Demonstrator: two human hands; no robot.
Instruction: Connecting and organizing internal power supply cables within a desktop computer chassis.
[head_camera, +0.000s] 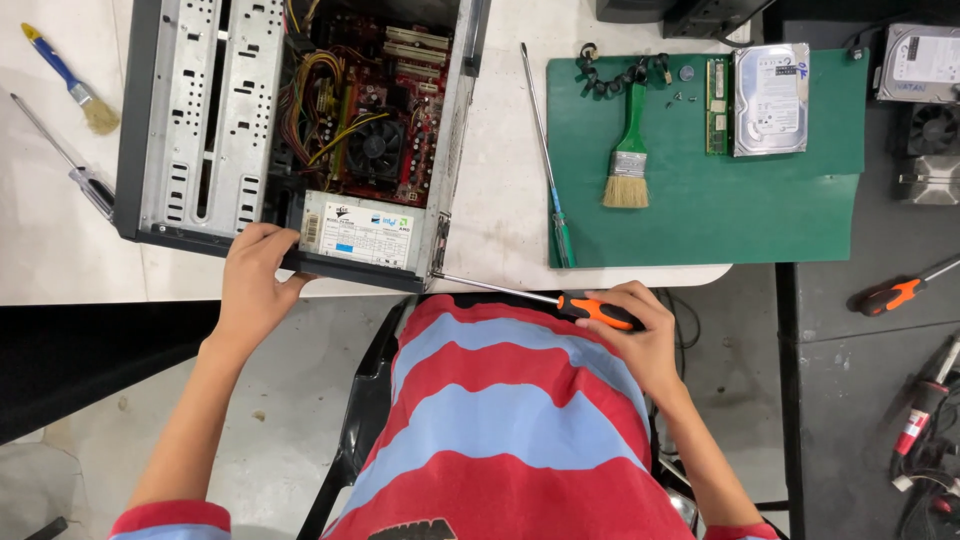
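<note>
My left hand (255, 285) grips the open computer case's (190, 130) near edge by the power supply (362, 235); my right hand (640, 335) is closed around an orange-handled screwdriver (595, 310), its tip at the case.

computer case (195, 110): bare sheet metal, dull grey, punched with slots
power supply (362, 235): metal box, pale paper label
screwdriver (535, 297): shiny steel shaft, glossy orange-black plastic grip
mat (720, 215): matt green, smooth
paintbrush (628, 150): green plastic handle, metal ferrule, pale bristles
hard drive (770, 98): brushed silver metal
worktop (45, 240): smooth white, slightly scuffed
</note>
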